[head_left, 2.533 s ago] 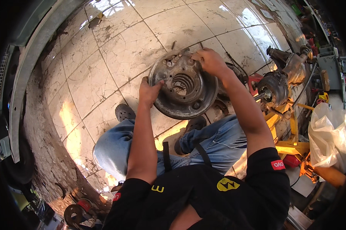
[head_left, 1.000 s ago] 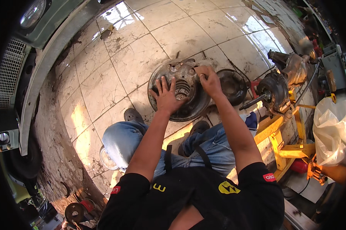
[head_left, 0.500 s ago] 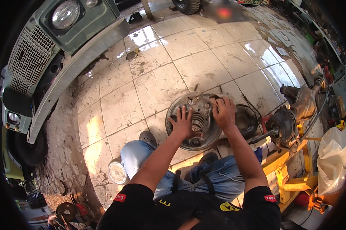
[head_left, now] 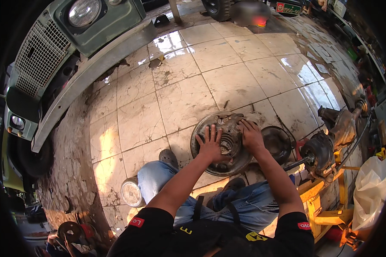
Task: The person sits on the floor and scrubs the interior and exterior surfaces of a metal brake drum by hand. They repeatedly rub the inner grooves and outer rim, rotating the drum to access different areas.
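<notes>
A round, dark metal drum brake plate (head_left: 240, 159) lies on the tiled floor in front of my knees. At its middle, rings like a coil spring (head_left: 226, 142) show around a round opening. My left hand (head_left: 210, 147) rests flat on the plate's left half, fingers spread. On the upper right part of the plate is my right hand (head_left: 252, 137), its fingers bent and close together over the edge. What lies beneath those fingertips is hidden. Just right of the plate sits a black round drum-like part (head_left: 276, 143), close to my right wrist.
An axle housing (head_left: 346, 124) with a hub lies at right, by a yellow metal stand (head_left: 316, 210) and a whitish plastic bag (head_left: 372, 192). A round tin (head_left: 132, 192) stands beside my left knee. A green vehicle's bumper (head_left: 73, 83) juts in at left; another person's hands (head_left: 66, 244) show lower left.
The view has shifted, so the floor things sit slightly lower and further right. Both hands stay on the plate; the right hand's fingers have drawn closer together.
</notes>
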`<move>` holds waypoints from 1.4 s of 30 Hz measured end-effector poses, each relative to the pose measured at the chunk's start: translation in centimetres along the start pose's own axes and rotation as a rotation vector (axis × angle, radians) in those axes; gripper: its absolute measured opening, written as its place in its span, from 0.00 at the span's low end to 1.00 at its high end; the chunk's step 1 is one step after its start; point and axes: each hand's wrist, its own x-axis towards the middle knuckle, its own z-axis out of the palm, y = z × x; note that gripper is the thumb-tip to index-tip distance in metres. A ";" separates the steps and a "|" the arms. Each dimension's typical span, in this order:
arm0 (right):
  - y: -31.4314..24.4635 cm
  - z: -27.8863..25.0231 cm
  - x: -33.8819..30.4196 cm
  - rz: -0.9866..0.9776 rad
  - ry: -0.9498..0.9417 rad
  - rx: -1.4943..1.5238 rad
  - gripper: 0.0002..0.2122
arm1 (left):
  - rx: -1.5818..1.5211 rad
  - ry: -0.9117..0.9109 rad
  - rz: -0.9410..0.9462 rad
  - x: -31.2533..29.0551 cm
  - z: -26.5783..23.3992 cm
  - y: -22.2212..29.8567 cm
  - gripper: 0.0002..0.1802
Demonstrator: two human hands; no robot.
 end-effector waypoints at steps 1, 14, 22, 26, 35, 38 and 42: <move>-0.3 -0.1 0.3 -0.028 0.005 0.055 0.17 | -0.003 -0.007 0.007 0.0 0.2 -0.2 0.78; -0.8 -0.1 3.9 0.054 -0.184 0.283 0.14 | -0.025 -0.005 0.018 0.7 0.2 0.3 0.79; -2.9 -2.7 3.2 0.381 -0.241 0.373 0.13 | -0.042 -0.013 -0.026 -0.2 0.0 0.5 0.80; -1.2 0.6 4.0 0.280 0.077 0.407 0.12 | 0.004 0.020 -0.015 0.8 -0.2 1.5 0.80; -3.2 -1.5 2.5 0.403 0.008 0.421 0.12 | 0.012 0.001 -0.020 0.0 0.2 1.4 0.80; -3.2 -0.3 3.7 0.421 0.070 0.402 0.12 | 0.006 0.017 -0.020 0.4 0.1 1.3 0.81; -3.7 -1.8 2.9 0.448 0.043 0.380 0.14 | -0.065 0.018 -0.018 1.0 -0.3 0.7 0.80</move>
